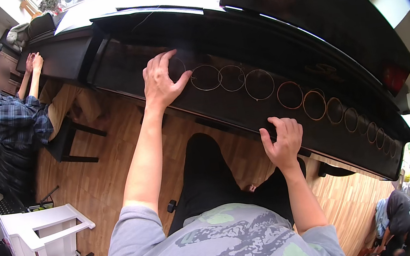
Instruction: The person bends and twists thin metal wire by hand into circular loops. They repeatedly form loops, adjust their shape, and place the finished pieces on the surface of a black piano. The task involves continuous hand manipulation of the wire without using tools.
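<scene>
Between the thumb and forefinger of the left hand [160,80], which stand apart, a faint, thin wire coil [185,66] lies on the black piano ledge [202,106]; I cannot tell whether the fingertips press it. Just beside that thumb, on its right, begins a line of similar coils: a silver coil [207,90] first, then more silver ones, then a copper-coloured coil [292,108] farther off, beyond the fingertips of the right hand [282,138]. That hand is at the ledge's near edge, fingers bent and parted from the thumb, with nothing visible in its grasp.

Judging by the layout, the row to the right of the left hand looks finished: its coils run on past the right hand to the far end, though the last few are too small to count surely. The coil at the left hand seems to be the one in work. No unplaced coil shows near either hand, so whether any are left is unclear.
</scene>
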Demonstrator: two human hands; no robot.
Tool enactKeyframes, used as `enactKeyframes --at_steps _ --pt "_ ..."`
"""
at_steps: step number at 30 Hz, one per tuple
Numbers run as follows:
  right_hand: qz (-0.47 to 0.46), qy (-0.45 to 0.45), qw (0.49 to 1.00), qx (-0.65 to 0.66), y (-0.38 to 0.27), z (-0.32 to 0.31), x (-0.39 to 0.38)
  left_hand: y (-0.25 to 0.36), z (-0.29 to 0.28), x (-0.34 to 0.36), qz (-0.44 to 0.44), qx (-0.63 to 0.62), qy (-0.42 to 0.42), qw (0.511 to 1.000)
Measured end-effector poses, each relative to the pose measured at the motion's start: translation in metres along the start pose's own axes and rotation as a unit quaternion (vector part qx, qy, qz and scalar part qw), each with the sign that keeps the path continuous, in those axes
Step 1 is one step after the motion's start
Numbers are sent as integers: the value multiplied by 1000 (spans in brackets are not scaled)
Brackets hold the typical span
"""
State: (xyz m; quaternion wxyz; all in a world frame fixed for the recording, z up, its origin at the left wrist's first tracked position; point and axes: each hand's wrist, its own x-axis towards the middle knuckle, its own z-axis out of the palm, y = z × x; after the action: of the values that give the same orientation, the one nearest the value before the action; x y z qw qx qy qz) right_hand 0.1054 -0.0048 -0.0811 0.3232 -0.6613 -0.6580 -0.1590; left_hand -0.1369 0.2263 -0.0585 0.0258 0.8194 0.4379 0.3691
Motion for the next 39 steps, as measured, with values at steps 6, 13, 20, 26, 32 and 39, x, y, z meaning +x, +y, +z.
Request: enactKeyframes --at_steps 6,13,20,26,32,39 --pt "-9 3 1000 -12 2 4 -1 -9 4 0 25 -37 26 999" --pt "-13 -3 1000 -17 3 3 -2 12 -9 1 149 0 -67 987" --pt "-9 -1 1000 -15 3 2 -2 5 3 -2 98 11 -8 995" --pt "-3 -2 1000 -7 3 0 -3 13 -2 -11 34 28 46 998" --pt "-15 1 1000 11 5 -2 -3 12 4 -24 -13 17 75 997" --pt "-12 3 1000 11 6 -1 -6 7 10 -8 -4 -46 1 999"
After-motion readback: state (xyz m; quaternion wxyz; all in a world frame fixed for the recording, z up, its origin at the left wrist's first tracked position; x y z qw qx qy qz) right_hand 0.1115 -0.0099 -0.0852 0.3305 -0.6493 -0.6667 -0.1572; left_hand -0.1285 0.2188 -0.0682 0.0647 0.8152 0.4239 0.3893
